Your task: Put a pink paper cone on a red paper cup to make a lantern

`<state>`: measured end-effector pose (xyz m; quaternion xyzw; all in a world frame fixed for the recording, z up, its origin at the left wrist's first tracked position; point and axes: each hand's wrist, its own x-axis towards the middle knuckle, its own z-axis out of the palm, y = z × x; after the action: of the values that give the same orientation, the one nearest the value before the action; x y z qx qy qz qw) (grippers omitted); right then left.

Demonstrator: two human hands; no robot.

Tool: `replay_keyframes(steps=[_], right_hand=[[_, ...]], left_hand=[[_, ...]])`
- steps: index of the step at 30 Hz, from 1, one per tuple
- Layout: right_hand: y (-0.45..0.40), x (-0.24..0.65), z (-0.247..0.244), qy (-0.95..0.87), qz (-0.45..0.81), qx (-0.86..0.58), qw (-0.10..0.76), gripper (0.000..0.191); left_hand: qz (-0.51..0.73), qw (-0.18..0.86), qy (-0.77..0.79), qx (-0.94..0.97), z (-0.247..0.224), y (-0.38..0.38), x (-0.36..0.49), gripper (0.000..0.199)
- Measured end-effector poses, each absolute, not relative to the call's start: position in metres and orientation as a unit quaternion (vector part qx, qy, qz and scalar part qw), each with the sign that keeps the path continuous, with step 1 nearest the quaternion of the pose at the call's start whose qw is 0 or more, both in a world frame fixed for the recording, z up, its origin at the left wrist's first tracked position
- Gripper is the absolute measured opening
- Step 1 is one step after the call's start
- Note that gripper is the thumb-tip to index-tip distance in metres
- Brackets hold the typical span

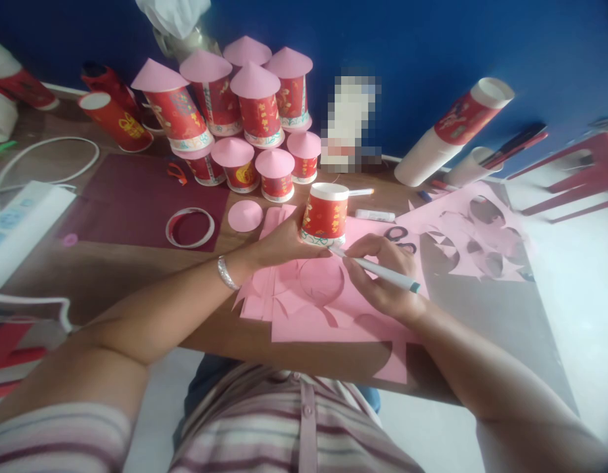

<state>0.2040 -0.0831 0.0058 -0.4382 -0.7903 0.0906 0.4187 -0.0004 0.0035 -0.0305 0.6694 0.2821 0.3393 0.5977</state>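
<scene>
A red paper cup [324,215] with yellow patterns and a white band with green squiggles is in my left hand [282,238], whose fingers wrap its left side. My right hand [388,279] pinches a white marker [388,272] with a green end; the marker's tip is at the cup's lower edge. Below both hands lie pink paper sheets [304,328] with round outlines and cut pieces. Dark scissor handles [396,234] show just above my right hand. A second white marker [375,215] lies behind them.
Red cups with pink cone tops [257,118] stand stacked at the back. A paper ring [190,228] and pink cone [245,215] lie on the left. A tall cup stack [454,131], a pen holder [474,164] and cut pink scraps [474,230] are on the right.
</scene>
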Motion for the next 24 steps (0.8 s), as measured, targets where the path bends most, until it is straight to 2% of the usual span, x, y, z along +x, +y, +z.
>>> replay_keyframes(steps=[6, 13, 24], right_hand=[[-0.0838, 0.2058, 0.0058, -0.785, 0.041, -0.440, 0.434, 0.005], [-0.0813, 0.2033, -0.0001, -0.813, -0.016, -0.375, 0.445, 0.016], [-0.0797, 0.2037, -0.0008, -0.815, -0.036, -0.376, 0.440, 0.017]], left_hand=[[0.323, 0.583, 0.316, 0.675, -0.0277, 0.0030, -0.0051, 0.086], [0.333, 0.595, 0.278, 0.677, -0.0299, 0.0043, -0.0058, 0.082], [0.338, 0.595, 0.289, 0.670, -0.0253, 0.0021, -0.0055, 0.079]])
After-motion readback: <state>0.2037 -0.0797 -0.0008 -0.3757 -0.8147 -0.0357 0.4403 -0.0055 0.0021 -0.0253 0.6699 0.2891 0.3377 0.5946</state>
